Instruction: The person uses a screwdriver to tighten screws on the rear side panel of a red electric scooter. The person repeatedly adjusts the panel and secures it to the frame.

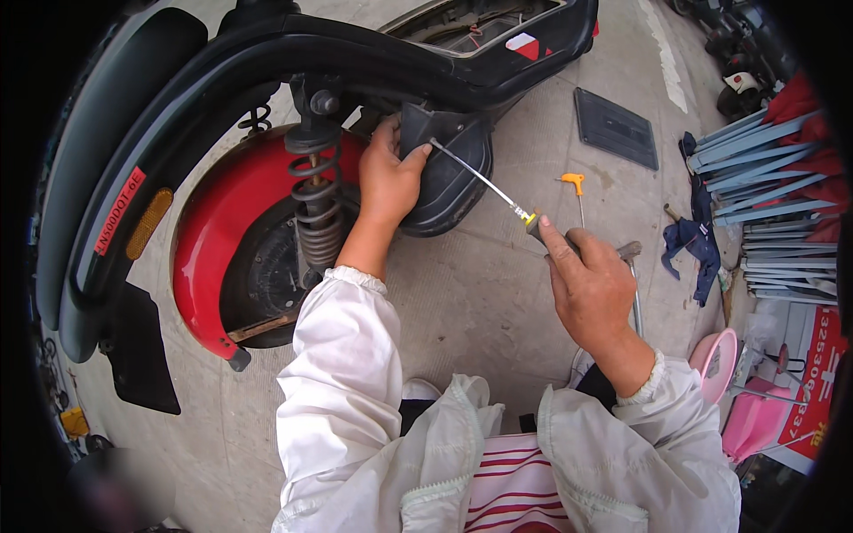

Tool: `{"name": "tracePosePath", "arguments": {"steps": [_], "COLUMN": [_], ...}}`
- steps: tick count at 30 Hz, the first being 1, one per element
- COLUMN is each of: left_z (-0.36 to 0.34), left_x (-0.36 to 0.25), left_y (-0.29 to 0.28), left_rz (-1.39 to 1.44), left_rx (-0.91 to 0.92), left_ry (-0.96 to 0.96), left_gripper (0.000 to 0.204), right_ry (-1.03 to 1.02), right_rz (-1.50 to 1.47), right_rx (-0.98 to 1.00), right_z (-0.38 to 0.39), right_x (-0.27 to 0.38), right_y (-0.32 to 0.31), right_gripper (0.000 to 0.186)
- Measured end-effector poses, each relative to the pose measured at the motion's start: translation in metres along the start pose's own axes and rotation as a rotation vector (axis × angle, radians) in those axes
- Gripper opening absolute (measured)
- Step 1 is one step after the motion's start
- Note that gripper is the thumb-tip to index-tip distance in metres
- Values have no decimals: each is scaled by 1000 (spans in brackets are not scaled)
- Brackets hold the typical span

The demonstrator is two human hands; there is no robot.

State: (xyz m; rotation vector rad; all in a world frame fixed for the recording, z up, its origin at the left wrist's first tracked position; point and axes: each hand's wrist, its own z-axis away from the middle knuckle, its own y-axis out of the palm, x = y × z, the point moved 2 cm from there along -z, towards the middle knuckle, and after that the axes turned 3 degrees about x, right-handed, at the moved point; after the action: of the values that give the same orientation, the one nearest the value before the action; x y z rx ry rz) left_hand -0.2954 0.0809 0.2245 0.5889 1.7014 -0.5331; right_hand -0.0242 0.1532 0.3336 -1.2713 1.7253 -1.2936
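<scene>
My right hand (591, 289) is closed around the handle of a long screwdriver (484, 182). Its bright shaft runs up and left to a black plastic cover (449, 195) on the underside of an electric scooter (355, 55). At the upper part of that cover, the tip meets a small fastener spot. My left hand (391, 182) grips the cover's left edge, thumb in front near the tip and fingers partly hidden behind it. Just left of this hand stand a coil-spring shock absorber (315, 200) and a red rear fender (200, 258).
An orange-handled tool (574, 183) and a flat black panel (615, 129) lie on the concrete floor. A metal tool (631, 251) shows partly behind my right hand. Further right are dark cloth (697, 244), folded frames with red fabric (764, 164) and a pink basin (714, 366).
</scene>
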Motion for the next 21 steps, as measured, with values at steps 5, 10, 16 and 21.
{"name": "tracePosePath", "arguments": {"steps": [5,10,16,21], "left_z": [-2,-2,-4,-3], "left_x": [-3,3,0,13], "left_y": [2,0,0,0], "left_rz": [32,53,-7,-103], "left_rx": [9,-8,-19,-79], "left_ry": [-27,-46,-67,-14], "left_gripper": [53,53,52,52], "right_ry": [411,1241,929,263], "right_rz": [-749,-1857,-1610,-656], "right_rx": [261,696,420,70], "right_z": [-9,-15,-2,11], "right_x": [-24,-44,-36,-27], "right_y": [6,10,4,-3], "right_gripper": [39,31,35,35]}}
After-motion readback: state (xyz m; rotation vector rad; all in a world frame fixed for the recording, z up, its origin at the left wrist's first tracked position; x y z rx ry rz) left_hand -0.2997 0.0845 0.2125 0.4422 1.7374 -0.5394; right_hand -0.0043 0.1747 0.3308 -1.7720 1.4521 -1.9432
